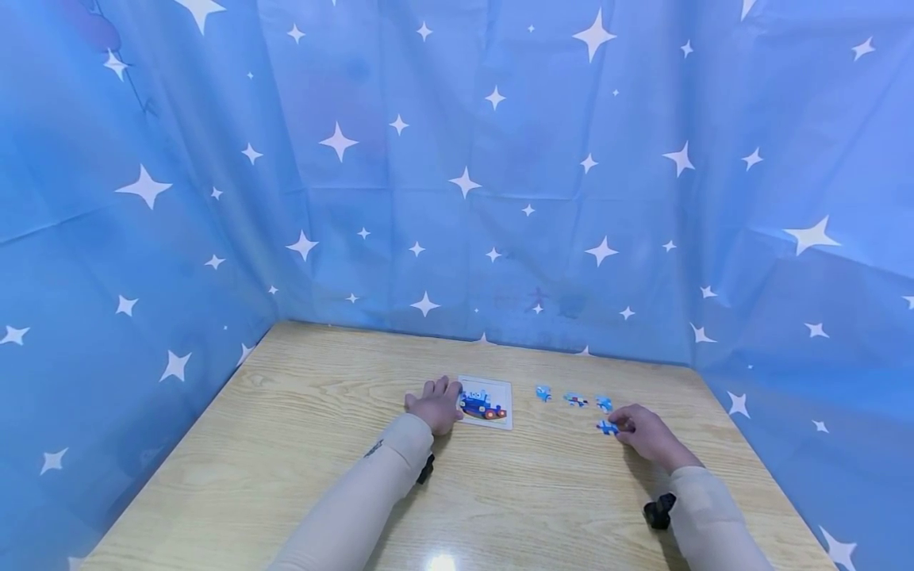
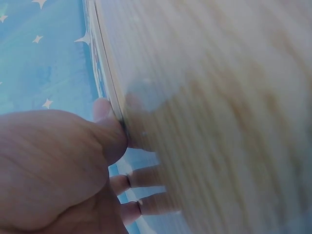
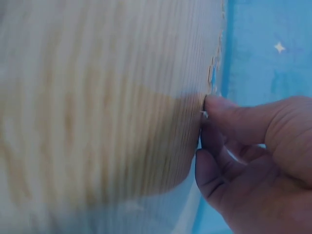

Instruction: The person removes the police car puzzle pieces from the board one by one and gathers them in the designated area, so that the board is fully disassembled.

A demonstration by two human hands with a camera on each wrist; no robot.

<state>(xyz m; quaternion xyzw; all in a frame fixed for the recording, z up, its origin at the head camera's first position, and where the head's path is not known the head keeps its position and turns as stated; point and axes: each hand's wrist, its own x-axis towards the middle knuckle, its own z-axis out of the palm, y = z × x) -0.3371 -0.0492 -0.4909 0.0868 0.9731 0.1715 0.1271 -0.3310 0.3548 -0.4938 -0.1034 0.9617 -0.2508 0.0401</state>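
My left hand (image 1: 437, 406) rests on the table at the left edge of a square puzzle board (image 1: 502, 390) with a blue tugboat picture, fingers straight and touching the tabletop. In the left wrist view, the thumb of that hand (image 2: 53, 165) lies along the board's thin edge. Over to the right, my right hand (image 1: 651, 434) pinches a blue-and-white jigsaw piece (image 1: 607, 427) between thumb and fingertips, low at the table surface. Only a sliver of the piece (image 3: 204, 115) shows by the right hand (image 3: 258, 141) in the right wrist view.
Loose jigsaw pieces lie between the board and my right hand: a blue one (image 1: 543, 392), a multicoloured one (image 1: 575, 400) and another blue one (image 1: 604, 403). The wooden table (image 1: 314, 444) meets a blue star-patterned curtain (image 1: 443, 222) at its back and sides.
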